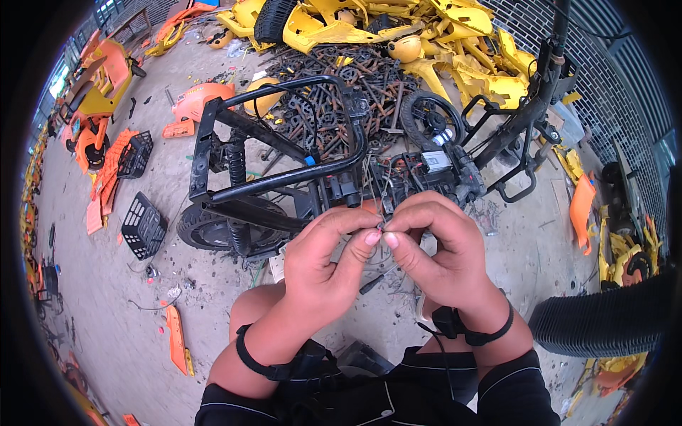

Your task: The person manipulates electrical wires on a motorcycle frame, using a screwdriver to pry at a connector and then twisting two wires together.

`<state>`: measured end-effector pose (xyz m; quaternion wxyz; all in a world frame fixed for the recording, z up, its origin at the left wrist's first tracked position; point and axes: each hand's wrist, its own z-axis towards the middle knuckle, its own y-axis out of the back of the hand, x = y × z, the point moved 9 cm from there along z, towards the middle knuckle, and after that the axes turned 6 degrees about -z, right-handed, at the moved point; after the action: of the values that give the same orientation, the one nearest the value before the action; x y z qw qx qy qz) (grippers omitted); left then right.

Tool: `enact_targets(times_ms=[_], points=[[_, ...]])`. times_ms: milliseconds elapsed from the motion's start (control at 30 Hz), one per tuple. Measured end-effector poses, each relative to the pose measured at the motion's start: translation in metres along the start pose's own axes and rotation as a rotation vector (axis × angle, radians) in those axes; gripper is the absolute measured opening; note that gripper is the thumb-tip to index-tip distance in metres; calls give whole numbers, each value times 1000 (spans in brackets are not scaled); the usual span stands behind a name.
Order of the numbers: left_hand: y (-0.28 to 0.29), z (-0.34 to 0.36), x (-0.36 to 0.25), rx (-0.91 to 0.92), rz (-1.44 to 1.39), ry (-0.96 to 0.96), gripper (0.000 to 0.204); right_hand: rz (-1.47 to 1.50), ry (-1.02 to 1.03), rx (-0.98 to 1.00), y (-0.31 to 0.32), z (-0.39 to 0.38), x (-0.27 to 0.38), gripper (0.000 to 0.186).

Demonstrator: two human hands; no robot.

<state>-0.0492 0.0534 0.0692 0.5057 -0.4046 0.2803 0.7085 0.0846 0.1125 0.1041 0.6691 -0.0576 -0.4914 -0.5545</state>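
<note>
My left hand (327,263) and my right hand (433,255) meet at the middle, thumbs and fingertips pinched on a small wire end (381,227), too small to make out fully. Thin wires run up from my fingers toward a dark assembly (398,174) with a silver box (436,160) on a stripped black scooter frame (273,170). Its rear wheel (193,228) with a shock absorber lies at the left, and another wheel (412,117) at the right. A dark slender tool (373,282) lies on the ground beneath my hands.
A heap of rusty metal parts (334,113) and yellow plastic panels (469,42) lie behind the frame. Black crates (144,224) and orange panels (177,341) are on the floor at the left. A black ribbed stack (597,312) is at the lower right, near a brick wall (604,106).
</note>
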Motion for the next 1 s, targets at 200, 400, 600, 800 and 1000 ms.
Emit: enact_targets(times_ms=[200,400,600,800,1000], points=[[-2,2,-9,33,42,-114,17,-197,116,-111,9,-1,16,27],[1,2,-9,19,34,-156,20,-395,295,-149,8,-1,35,33],[1,1,-10,18,86,-180,22,-419,299,-190,8,-5,37,30],[1,2,-12,21,103,-188,22,-316,145,-132,5,-5,25,25],[0,3,-10,15,85,-133,19,-218,48,-115,5,-4,14,18]])
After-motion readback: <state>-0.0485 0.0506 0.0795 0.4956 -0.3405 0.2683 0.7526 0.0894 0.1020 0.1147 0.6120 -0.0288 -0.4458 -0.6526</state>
